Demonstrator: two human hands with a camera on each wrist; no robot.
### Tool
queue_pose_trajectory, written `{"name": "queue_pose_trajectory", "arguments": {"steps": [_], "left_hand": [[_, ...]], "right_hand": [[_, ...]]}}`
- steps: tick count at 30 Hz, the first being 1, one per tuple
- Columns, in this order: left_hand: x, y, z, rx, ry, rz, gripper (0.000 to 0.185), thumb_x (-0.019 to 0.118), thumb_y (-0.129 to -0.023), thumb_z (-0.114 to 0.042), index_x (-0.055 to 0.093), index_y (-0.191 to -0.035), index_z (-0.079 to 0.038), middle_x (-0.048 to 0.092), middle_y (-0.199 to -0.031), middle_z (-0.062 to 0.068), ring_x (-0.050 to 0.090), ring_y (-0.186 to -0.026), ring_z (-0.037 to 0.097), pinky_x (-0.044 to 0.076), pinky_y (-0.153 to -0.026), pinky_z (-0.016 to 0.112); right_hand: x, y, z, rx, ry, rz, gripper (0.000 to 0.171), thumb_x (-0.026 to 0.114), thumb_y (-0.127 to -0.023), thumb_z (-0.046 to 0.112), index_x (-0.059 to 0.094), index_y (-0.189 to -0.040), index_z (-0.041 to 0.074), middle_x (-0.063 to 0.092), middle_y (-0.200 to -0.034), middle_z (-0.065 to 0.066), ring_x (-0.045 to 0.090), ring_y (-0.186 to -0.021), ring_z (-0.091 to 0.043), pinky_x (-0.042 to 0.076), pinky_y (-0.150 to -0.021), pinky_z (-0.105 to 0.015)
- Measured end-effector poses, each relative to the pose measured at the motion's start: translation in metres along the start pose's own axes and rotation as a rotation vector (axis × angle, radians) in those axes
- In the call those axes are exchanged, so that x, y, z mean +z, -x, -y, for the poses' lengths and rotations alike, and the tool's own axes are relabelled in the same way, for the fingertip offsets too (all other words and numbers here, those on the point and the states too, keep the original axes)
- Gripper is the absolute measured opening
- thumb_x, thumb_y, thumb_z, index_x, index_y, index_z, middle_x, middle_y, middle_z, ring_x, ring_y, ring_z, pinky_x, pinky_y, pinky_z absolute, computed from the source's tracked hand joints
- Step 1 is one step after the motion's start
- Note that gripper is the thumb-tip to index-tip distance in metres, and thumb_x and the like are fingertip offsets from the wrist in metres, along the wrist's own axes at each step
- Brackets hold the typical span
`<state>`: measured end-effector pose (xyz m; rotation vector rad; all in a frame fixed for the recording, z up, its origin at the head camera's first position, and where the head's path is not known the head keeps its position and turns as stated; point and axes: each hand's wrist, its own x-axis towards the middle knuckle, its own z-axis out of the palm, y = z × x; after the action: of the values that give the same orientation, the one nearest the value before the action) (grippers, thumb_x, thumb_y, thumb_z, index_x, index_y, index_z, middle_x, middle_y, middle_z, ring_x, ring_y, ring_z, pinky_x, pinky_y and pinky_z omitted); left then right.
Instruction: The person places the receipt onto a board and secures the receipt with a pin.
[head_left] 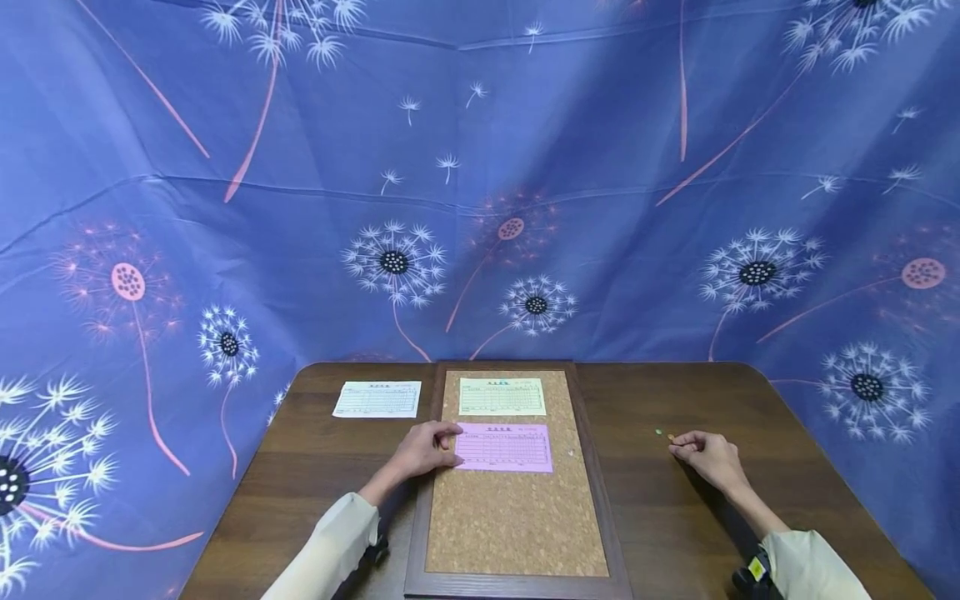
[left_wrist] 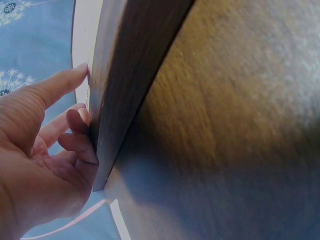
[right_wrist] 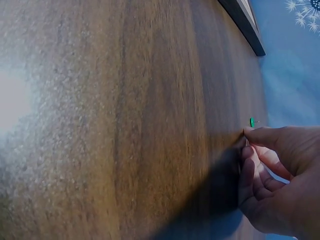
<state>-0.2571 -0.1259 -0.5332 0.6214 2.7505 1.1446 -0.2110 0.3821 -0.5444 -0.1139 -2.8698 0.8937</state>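
Blue fabric printed with white and pink dandelion heads [head_left: 480, 167] hangs as a backdrop behind and to both sides of the scene, creased and draped down past the table edges. In front of it stands a dark brown wooden table [head_left: 675, 517] with rounded far corners and visible grain.

At the middle of the table lies a cork board [head_left: 517, 517] in a dark wooden frame, running from the near edge to the far edge. Two printed forms lie on its far half: a pale green form [head_left: 502, 397] at the far end and a pink form [head_left: 504, 447] just nearer. A white form [head_left: 377, 399] lies on the bare table to the left of the board, level with the green one. All three carry a heading and a ruled grid, too small to read.

The person wears pale cream sleeves. The left hand [head_left: 427, 450] rests over the board's left frame, fingers loosely extended, fingertips pressing the left edge of the pink form. The right hand [head_left: 708, 454] lies on the table well to the right of the board, fingers curled, thumb and forefinger pinched together at a small orange pin [head_left: 672, 437]; whether it is lifted cannot be told. A small green pin [right_wrist: 252, 122] lies on the wood just beyond the fingertips.
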Motion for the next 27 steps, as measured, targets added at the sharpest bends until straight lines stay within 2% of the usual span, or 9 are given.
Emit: {"name": "queue_pose_trajectory", "arguments": {"steps": [5,10,13,16,21,27], "left_hand": [[-0.005,0.003,0.0,-0.013,0.002,0.008,0.044,0.087,-0.077,-0.01,0.071,-0.117,-0.001,0.061,-0.08,0.006,0.046,-0.068,0.008,0.035,-0.062,0.021],[-0.004,0.001,0.001,-0.014,0.008,0.016,0.045,0.087,-0.077,-0.011,0.071,-0.118,-0.001,0.062,-0.081,0.008,0.047,-0.069,0.01,0.035,-0.062,0.021],[-0.002,0.0,0.002,-0.023,0.008,0.013,0.045,0.087,-0.076,-0.012,0.072,-0.117,-0.002,0.061,-0.08,0.006,0.047,-0.068,0.009,0.035,-0.062,0.021],[0.0,-0.001,0.004,-0.022,0.003,0.009,0.045,0.087,-0.076,-0.013,0.072,-0.117,-0.003,0.061,-0.079,0.005,0.046,-0.068,0.008,0.035,-0.061,0.021],[0.003,-0.001,0.006,-0.013,0.008,0.015,0.045,0.088,-0.076,-0.013,0.072,-0.117,-0.003,0.062,-0.079,0.006,0.047,-0.068,0.008,0.036,-0.061,0.021],[0.001,-0.003,0.004,-0.013,0.01,0.011,0.046,0.088,-0.076,-0.013,0.072,-0.118,-0.002,0.062,-0.079,0.006,0.047,-0.068,0.008,0.036,-0.061,0.021]], "right_hand": [[0.004,-0.002,0.002,-0.024,-0.021,-0.008,0.016,0.077,-0.089,0.019,0.076,-0.092,0.003,0.076,-0.08,-0.007,0.058,-0.067,0.001,0.046,-0.076,-0.042],[0.005,-0.002,0.001,-0.017,-0.03,-0.023,0.028,0.079,-0.087,0.019,0.07,-0.099,-0.004,0.073,-0.076,-0.006,0.058,-0.064,0.001,0.045,-0.083,-0.051],[0.005,-0.006,0.0,-0.04,-0.021,-0.031,0.032,0.078,-0.088,0.019,0.068,-0.103,-0.007,0.072,-0.074,-0.005,0.058,-0.062,0.0,0.048,-0.082,-0.051],[0.004,-0.009,0.0,-0.048,-0.014,-0.029,0.028,0.075,-0.091,0.02,0.07,-0.101,-0.005,0.072,-0.071,-0.004,0.059,-0.057,-0.002,0.049,-0.075,-0.044],[0.003,-0.011,0.001,-0.003,-0.008,0.002,0.019,0.07,-0.094,0.021,0.074,-0.093,0.003,0.071,-0.068,0.002,0.059,-0.054,-0.004,0.042,-0.064,-0.029],[0.001,-0.012,0.002,0.014,-0.021,0.001,0.019,0.069,-0.094,0.019,0.076,-0.09,0.002,0.072,-0.066,0.001,0.061,-0.054,-0.005,0.042,-0.06,-0.025]]}}
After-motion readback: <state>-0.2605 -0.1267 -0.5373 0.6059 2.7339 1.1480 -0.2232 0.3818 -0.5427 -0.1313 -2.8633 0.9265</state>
